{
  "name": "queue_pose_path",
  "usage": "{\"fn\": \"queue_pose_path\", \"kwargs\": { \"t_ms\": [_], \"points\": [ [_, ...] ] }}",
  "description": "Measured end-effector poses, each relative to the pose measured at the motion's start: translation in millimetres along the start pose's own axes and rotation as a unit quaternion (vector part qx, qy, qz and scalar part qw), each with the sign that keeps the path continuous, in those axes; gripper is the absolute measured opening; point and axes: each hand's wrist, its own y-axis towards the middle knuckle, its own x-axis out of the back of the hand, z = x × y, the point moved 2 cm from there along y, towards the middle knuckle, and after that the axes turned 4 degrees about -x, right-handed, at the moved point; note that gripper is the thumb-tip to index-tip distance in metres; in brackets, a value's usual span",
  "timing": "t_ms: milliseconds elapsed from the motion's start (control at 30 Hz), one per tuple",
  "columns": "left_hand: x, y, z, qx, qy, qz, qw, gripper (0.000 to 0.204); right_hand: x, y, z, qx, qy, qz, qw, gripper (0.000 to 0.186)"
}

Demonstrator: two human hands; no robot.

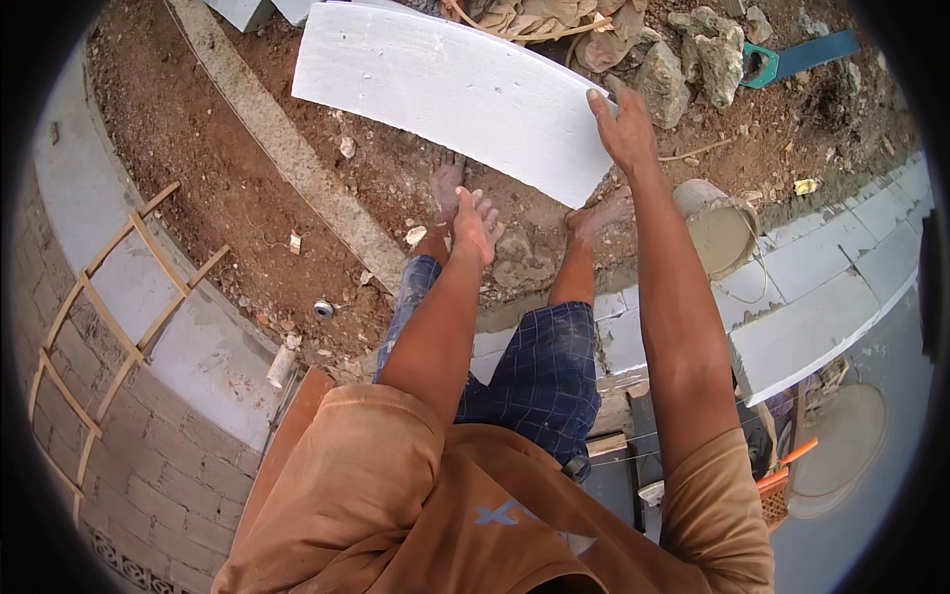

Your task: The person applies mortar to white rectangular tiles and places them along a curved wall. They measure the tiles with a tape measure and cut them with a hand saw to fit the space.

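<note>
A long white building block (445, 89), likely lightweight concrete, lies over the dirt in front of me. My right hand (625, 131) grips its right end, the thumb on the top face near the corner and the other fingers partly hidden past the edge. My left hand (477, 230) is held below the block's front edge, apart from it, with the fingers spread and nothing in them. Beneath the hands my bare feet (599, 216) stand on the soil by the block's near edge.
A bucket of grey mortar (720, 236) stands right of my leg, beside a white block wall (821, 332). Rubble (705, 54) and a handsaw (811, 55) with a green handle lie at far right. A concrete strip (282, 148) and wooden ladder (139, 228) are at left.
</note>
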Motion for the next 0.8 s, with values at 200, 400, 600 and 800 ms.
{"fn": "queue_pose_path", "kwargs": {
  "t_ms": [200, 400, 600, 800],
  "points": [
    [-89, 70, -6, -0.092, -0.272, 0.053, 0.956, 0.082, -37, 46, 15, 0.029, -0.092, 0.092, 0.991, 0.088],
    [-104, 41, 1, -0.072, -0.278, 0.083, 0.954, 0.078, -33, 22, 2, -0.036, -0.150, 0.161, 0.975, 0.092],
    [-78, -51, 82, 0.034, -0.217, 0.085, 0.972, 0.081, 51, -103, -31, -0.069, -0.129, 0.159, 0.976, 0.098],
    [-40, -234, 54, 0.125, -0.018, 0.123, 0.984, 0.093, 225, -215, 41, -0.089, -0.056, 0.243, 0.964, 0.093]
  ]
}}
